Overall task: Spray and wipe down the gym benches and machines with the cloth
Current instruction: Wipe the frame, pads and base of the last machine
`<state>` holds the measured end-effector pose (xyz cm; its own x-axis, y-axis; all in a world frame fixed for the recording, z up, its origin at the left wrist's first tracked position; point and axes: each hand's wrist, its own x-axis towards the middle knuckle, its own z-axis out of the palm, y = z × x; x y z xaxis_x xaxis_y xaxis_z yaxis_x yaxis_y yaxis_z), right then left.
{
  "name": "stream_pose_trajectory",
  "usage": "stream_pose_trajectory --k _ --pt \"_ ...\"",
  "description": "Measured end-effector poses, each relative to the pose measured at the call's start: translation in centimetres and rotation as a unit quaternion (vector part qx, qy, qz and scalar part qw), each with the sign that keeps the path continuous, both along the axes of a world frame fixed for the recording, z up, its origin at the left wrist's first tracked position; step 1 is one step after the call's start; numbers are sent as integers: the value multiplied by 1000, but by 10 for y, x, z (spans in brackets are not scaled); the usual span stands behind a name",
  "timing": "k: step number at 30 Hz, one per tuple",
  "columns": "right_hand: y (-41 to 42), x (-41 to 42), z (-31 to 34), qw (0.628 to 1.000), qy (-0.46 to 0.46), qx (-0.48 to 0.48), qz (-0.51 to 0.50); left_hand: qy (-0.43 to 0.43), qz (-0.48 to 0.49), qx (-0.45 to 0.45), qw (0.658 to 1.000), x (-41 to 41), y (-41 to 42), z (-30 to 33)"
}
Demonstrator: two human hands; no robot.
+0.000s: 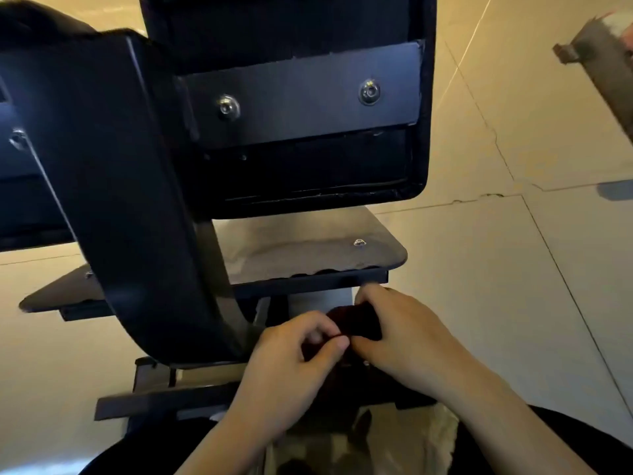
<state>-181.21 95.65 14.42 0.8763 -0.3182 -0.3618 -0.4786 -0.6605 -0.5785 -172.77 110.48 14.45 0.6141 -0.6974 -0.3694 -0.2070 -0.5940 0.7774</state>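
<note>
A dark red cloth is bunched between both my hands, low in the middle of the view. My left hand pinches its left edge between thumb and fingers. My right hand grips the cloth from the right with curled fingers. Both hands sit just below the front edge of a black gym machine's metal base plate. Above it rises the underside of a black padded seat with a bolted bracket, and a curved black frame arm stands to the left. No spray bottle is in view.
Pale tiled floor spreads to the right and left of the machine. A grey metal part of another machine shows at the upper right edge. Black frame bars lie near the floor at lower left. A light patterned fabric lies below my hands.
</note>
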Motion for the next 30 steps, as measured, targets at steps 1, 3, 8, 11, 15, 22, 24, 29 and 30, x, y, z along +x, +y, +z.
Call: stream_pose_trajectory --k 1,3,8,11,15,22,24,29,30 --pt "3 3 0 1000 10 -6 -3 0 9 2 1000 1 1 2" --pt "9 6 1 999 11 -31 -18 -2 21 11 1000 0 3 4" --pt "17 -2 -3 997 -7 -53 -51 11 52 -11 999 -6 10 16" --pt "17 -15 -15 994 -16 -57 -86 15 76 -19 997 -11 13 18" --pt "36 -48 -21 989 0 -53 -139 14 96 30 995 -27 34 21" --pt "116 -78 119 953 7 119 -279 39 128 70 989 -45 76 155" --pt "126 -64 177 944 -2 147 -295 66 111 48 990 -37 79 216" --pt "126 -25 306 964 -156 93 -195 27 33 -31 999 -5 81 355" --pt "121 -21 311 965 -175 82 -175 5 27 -45 999 0 79 363"
